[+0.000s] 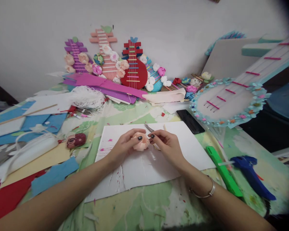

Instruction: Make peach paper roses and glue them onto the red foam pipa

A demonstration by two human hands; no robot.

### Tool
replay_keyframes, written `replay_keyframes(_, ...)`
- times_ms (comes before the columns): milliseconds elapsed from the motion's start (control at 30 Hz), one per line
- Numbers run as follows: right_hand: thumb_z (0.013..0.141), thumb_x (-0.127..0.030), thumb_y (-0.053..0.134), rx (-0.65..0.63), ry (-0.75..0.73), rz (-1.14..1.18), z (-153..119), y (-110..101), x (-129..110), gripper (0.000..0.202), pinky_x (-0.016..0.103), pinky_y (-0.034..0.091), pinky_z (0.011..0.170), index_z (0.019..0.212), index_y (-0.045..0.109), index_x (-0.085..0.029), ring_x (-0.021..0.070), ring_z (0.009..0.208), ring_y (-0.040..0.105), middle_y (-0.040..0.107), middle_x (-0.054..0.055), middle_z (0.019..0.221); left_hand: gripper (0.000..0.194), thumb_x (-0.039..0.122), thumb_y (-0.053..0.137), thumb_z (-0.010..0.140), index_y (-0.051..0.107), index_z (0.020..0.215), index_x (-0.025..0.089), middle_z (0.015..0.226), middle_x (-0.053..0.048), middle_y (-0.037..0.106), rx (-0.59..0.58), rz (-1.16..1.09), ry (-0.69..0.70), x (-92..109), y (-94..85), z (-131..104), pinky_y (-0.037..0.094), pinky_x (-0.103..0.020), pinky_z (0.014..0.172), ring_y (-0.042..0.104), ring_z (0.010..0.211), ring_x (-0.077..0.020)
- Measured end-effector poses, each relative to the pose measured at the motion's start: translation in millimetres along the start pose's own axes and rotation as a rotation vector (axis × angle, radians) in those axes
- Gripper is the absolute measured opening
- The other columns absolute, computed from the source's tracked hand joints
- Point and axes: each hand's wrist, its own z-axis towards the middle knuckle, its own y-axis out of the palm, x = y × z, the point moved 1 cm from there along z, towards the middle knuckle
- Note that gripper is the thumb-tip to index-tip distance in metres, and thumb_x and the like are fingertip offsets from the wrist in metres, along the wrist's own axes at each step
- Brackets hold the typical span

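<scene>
A peach paper flower point(141, 143) is held above a white sheet point(137, 173) at the middle of the table. My left hand point(126, 144) is closed round the flower's left side, its thumb on the petals. At the flower's right edge, my right hand point(165, 144) has its thumb and fingers pinched together; whatever lies between them is too small to make out. Scissors point(149, 128) lie on the sheet behind and partly under my right hand.
A black phone point(190, 121), a green utility knife point(223, 171) and a blue glue gun point(252, 176) lie right. Coloured sheets and white string point(86, 98) are left. Decorated paper instruments, one red point(135, 72), lean at the back; a large white one point(228, 99) stands right.
</scene>
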Motion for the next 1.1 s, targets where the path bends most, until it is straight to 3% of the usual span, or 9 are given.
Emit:
replay_keyframes(100,0.082,-0.027,0.054,0.022,0.028,0.025,0.7,-3.5,-2.1,0.016,0.028,0.053,0.069,0.086,0.067,-0.018,0.0159,0.072,0.067,0.07,0.004,0.078,0.049,0.036,0.067,0.073,0.053,0.115,0.017,0.109,-0.011,0.063,-0.01,-0.119,0.007,-1.6,-1.5,2.1,0.054,-0.043,0.087,0.065,0.095,-0.0244)
replay_keyframes(233,0.077,-0.018,0.054,-0.054,0.033,-0.052,2.2,-5.2,3.7,0.019,0.027,0.052,0.066,0.092,0.066,-0.019,0.0135,0.07,0.065,0.07,0.003,0.084,0.069,0.021,0.077,0.059,0.046,0.12,0.02,0.116,-0.011,0.06,0.018,-0.019,0.059,-0.9,-1.3,2.6,0.055,-0.033,0.083,0.064,0.096,-0.0214)
replay_keyframes(433,0.073,-0.019,0.062,-0.185,0.035,0.061,0.6,8.8,14.7,0.035,0.031,0.055,0.074,0.108,0.059,-0.02,0.0169,0.08,0.069,0.07,0.006,0.093,0.05,0.019,0.067,0.071,0.05,0.118,0.019,0.116,-0.01,0.06,0.052,0.173,0.168,1.6,-0.5,1.0,0.053,-0.029,0.081,0.063,0.098,-0.0198)
replay_keyframes(533,0.074,-0.02,0.062,-0.172,0.028,0.065,-0.8,15.6,17.8,0.032,0.032,0.055,0.078,0.106,0.059,-0.02,0.0171,0.084,0.069,0.068,0.008,0.102,0.048,0.016,0.062,0.074,0.051,0.121,0.019,0.115,-0.01,0.062,0.049,0.326,0.205,-0.3,-2.7,1.1,0.053,-0.031,0.083,0.063,0.099,-0.0205)
replay_keyframes(733,0.075,-0.02,0.063,-0.101,0.007,0.132,-0.1,16.7,21.4,0.027,0.03,0.054,0.079,0.101,0.057,-0.019,0.0153,0.084,0.067,0.068,0.005,0.096,0.047,0.012,0.056,0.077,0.051,0.124,0.02,0.126,-0.01,0.056,0.077,0.644,0.398,-6.6,-7.5,4.5,0.042,-0.041,0.102,0.052,0.119,-0.0238)
replay_keyframes(933,0.074,-0.02,0.064,-0.09,-0.01,0.089,0.1,15.2,19.4,0.026,0.03,0.055,0.074,0.1,0.059,-0.021,0.016,0.08,0.066,0.067,0.005,0.093,0.062,0.013,0.057,0.077,0.04,0.136,0.018,0.136,-0.014,0.049,0.001,0.662,0.341,-11.5,-9.5,7.0,0.036,-0.044,0.108,0.046,0.126,-0.0264)
replay_keyframes(1100,0.075,-0.019,0.064,-0.082,0.003,-0.023,-0.7,13.9,18.9,0.026,0.033,0.055,0.072,0.1,0.06,-0.021,0.0172,0.077,0.065,0.065,0.007,0.093,0.07,0.019,0.064,0.077,0.033,0.14,0.02,0.145,-0.016,0.038,-0.091,0.369,0.19,-10.4,-17.1,5.2,0.034,-0.047,0.108,0.038,0.133,-0.0308)
